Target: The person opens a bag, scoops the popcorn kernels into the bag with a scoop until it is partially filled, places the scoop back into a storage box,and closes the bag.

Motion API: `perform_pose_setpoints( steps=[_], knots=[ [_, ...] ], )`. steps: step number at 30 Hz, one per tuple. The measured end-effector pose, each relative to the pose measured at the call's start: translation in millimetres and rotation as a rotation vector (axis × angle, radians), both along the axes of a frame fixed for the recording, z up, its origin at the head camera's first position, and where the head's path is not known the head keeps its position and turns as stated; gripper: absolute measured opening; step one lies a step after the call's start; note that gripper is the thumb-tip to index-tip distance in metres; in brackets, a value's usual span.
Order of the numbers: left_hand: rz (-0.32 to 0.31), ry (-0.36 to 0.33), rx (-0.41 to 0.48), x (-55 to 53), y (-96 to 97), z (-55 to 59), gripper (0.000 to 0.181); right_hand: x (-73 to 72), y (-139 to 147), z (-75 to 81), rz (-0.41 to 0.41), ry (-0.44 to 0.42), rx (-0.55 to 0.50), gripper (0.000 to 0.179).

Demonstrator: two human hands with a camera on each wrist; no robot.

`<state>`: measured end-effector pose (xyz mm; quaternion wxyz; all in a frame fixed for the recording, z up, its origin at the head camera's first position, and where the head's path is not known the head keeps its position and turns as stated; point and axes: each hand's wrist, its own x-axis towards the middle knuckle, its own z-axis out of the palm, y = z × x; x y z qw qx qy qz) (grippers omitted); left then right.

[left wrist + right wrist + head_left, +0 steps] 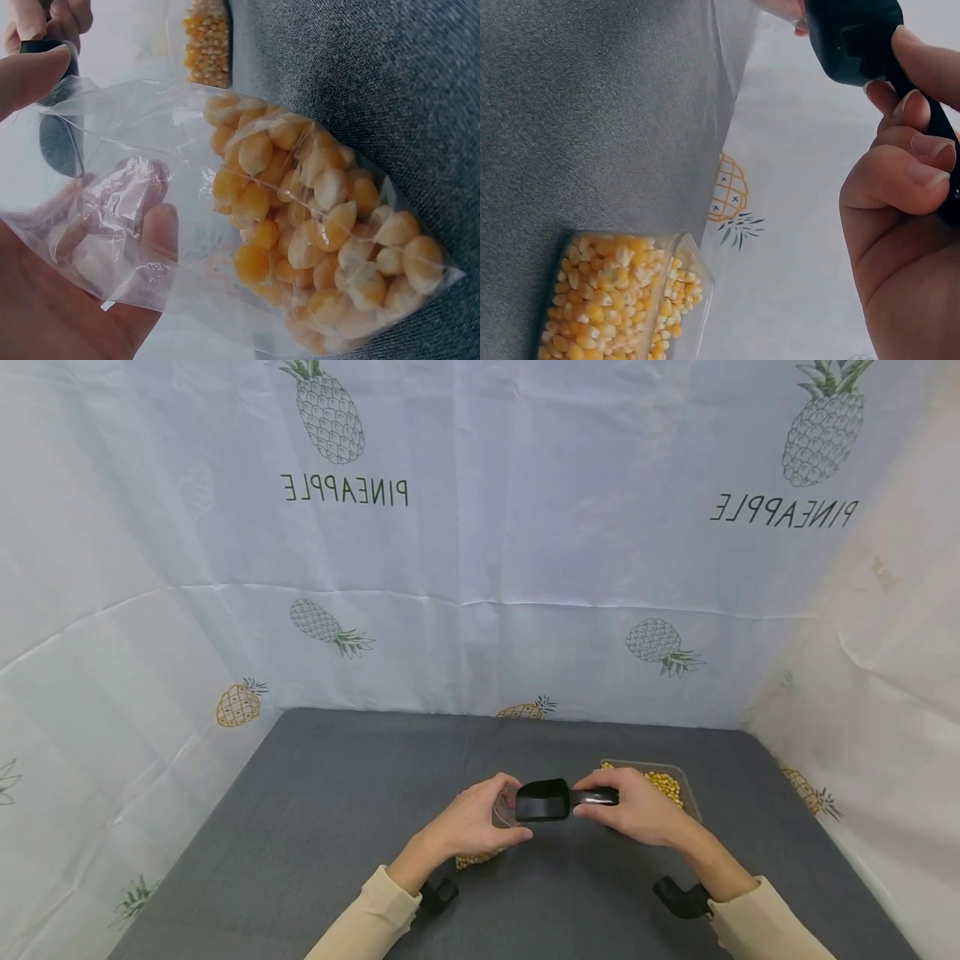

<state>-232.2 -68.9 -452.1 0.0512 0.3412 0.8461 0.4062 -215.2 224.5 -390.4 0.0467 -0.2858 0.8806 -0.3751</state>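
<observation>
Black scoop (543, 800) sits between the two hands, its bowl at the mouth of a clear bag (191, 195) and its handle toward the right. The right hand (637, 806) pinches that handle, thumb on one side and curled fingers on the other. The left hand (480, 818) curves round the top of the bag, thumb and fingers well apart, holding its mouth wide; whether the bowl's tip is inside the film I cannot tell. Corn kernels (315, 225) fill the bag's lower part, below the left hand and near the desk (360, 793). A clear box (692, 799) of corn stands just beyond the right hand, partly hidden by it. The desk reaches far to the left of the left hand; its back edge, along a pineapple curtain (525, 543), lies well past both hands.
</observation>
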Motion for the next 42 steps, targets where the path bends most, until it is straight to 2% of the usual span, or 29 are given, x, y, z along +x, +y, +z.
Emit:
perform_pose_setpoints(
  steps=[7,16,25,33,42],
  knots=[
    [0.004,-0.012,0.001,0.5,-0.2,0.0,0.057,1.0,3,-7.6,-0.051,-0.009,-0.018,0.033],
    [0.005,0.001,-0.016,1.2,-0.8,-0.1,0.06,5.1,11,-10.9,-0.066,-0.018,-0.073,0.028],
    [0.002,0.015,-0.016,0.8,-1.6,-1.7,0.058,14.1,26,-9.0,-0.136,-0.029,-0.063,0.029],
    [0.009,0.019,-0.023,0.9,-0.8,-1.5,0.06,19.0,41,-12.6,-0.169,-0.005,-0.065,0.027],
    [-0.001,0.026,-0.018,0.1,-1.1,-1.2,0.06,21.2,61,-21.3,-0.251,0.023,-0.009,0.028]
  ],
)
